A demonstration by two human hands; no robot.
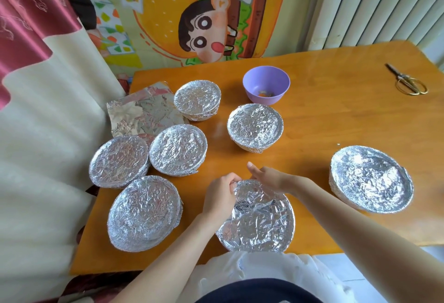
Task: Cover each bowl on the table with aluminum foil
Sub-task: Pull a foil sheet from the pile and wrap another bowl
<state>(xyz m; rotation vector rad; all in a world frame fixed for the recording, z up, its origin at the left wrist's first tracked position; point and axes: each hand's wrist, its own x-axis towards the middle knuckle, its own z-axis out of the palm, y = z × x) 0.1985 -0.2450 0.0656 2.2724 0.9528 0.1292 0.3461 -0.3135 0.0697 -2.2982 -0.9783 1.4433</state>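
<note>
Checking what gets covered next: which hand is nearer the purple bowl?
Right. The right hand lies on the far rim of the nearest foil-covered bowl, the side toward the purple bowl; the left hand grips its left rim, farther away.

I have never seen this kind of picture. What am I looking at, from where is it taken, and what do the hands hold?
There is no machine: a person wears one camera on the head, looking down at their own hands. On the orange table stand seven bowls wrapped in foil, one uncovered purple bowl, a loose foil sheet and scissors. The left hand grips the foil edge of the nearest bowl; the right hand rests on its far rim, its grasp unclear.
</note>
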